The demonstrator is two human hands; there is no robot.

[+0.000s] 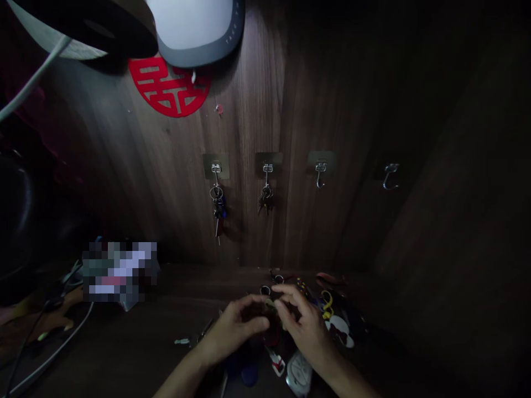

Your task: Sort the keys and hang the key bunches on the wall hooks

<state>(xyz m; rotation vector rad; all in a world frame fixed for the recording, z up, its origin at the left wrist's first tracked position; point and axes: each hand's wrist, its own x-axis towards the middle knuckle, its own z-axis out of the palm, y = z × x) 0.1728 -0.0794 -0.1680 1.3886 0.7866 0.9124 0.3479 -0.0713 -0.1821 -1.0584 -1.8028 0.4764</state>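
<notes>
My left hand (232, 329) and my right hand (305, 326) meet low over the dark shelf, fingers curled towards each other. Between their fingertips is a small dull brass-coloured piece that looks like a key (270, 303); dim light blurs its outline. A metal key ring (265, 290) shows just beyond the fingertips. Beneath and around the hands lie a red-and-white tag (276, 362), a round blue fob (249, 375) and a rounded grey-white object (299, 373). Right of my right hand are a yellow clip (327, 303) and a white charm with a dark bow (341, 331).
Several hooks line the wood panel; key bunches hang from the left hook (216, 171) and the second hook (267, 170). The third hook (320, 174) and the right hook (390, 176) are bare. A cap (194, 33) hangs above; a white cable (62, 348) runs at left.
</notes>
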